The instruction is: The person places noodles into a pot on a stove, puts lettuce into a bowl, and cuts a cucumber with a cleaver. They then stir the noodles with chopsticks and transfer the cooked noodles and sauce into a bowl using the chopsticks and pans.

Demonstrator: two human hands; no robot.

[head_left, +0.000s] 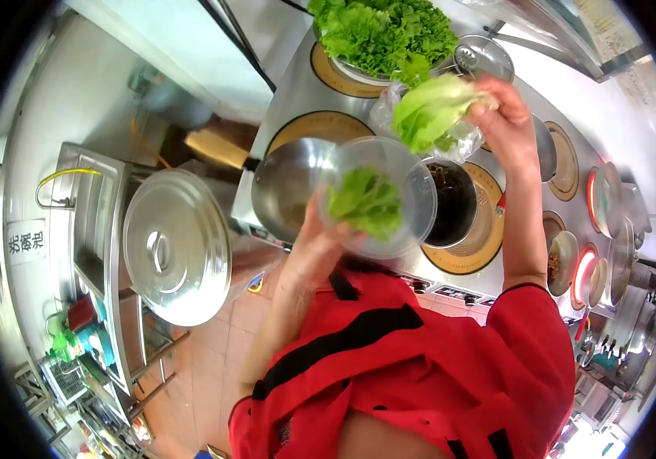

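My left hand (320, 234) grips a clear plastic bowl (415, 206) by its near left side, with a green lettuce leaf (366, 200) inside. Raised above the stove, my right hand (505, 115) pinches the pale end of another lettuce leaf (429, 115). Behind that leaf lies a crumpled clear plastic bag (463, 144). A heap of lettuce (385, 34) fills a container at the far side. Under the bowl's left part sits a steel wok (282, 187) with a wooden handle (215, 148). A pot of dark contents (450, 200) stands to the bowl's right.
The stove top (288, 96) carries several round burners, two glowing red at the right near pans (563, 262). A large lidded steel pot (178, 246) stands at left beside a metal sink stand (92, 222). A wire strainer (488, 57) lies at the back.
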